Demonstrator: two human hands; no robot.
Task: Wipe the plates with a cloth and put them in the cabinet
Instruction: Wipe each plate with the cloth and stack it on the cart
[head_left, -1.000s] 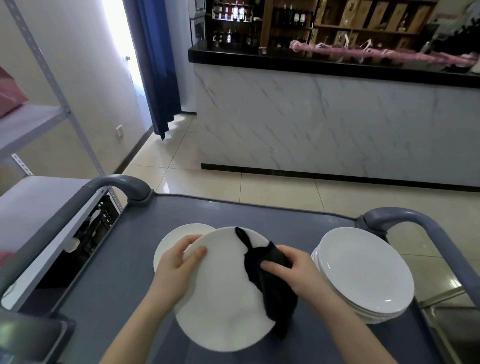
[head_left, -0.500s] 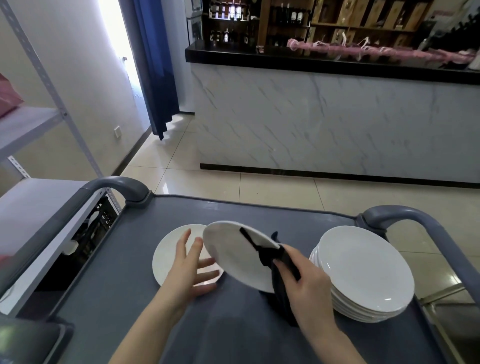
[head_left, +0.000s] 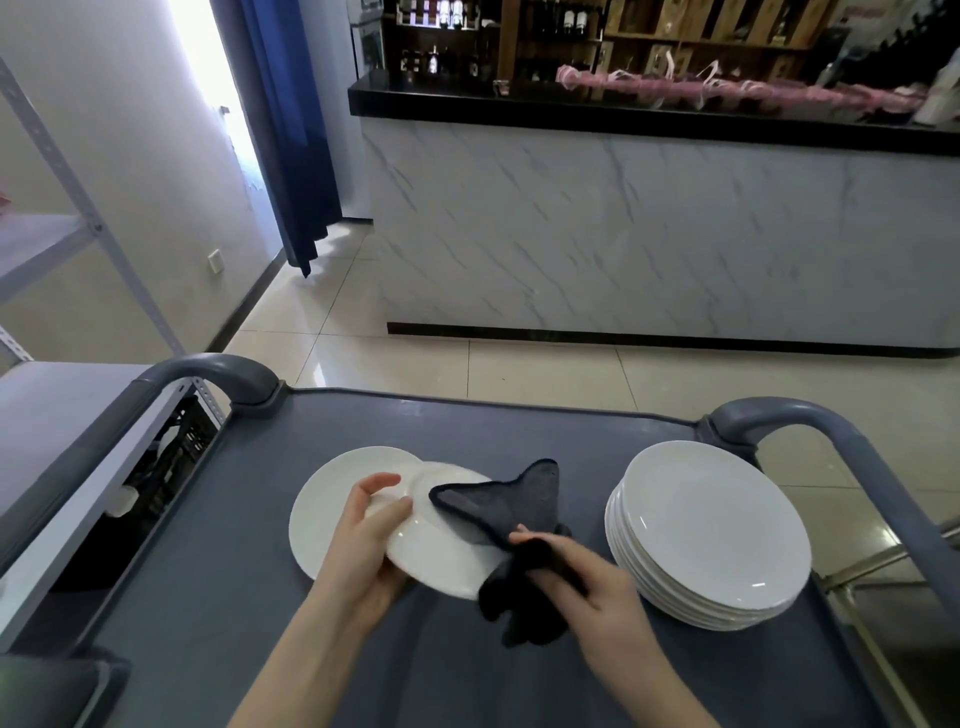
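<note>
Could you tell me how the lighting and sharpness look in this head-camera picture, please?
Head view: the opening beside the blue curtain is blown out white; small glare spots sit on the stack of plates; the wide lens bows the counter top; the cloth in the right hand looks slightly smeared.

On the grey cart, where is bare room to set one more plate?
Bare: the far strip of the grey cart top behind the plates, and its left side beside the flat white plate. Crowded: middle, and right by the white plate stack.
</note>
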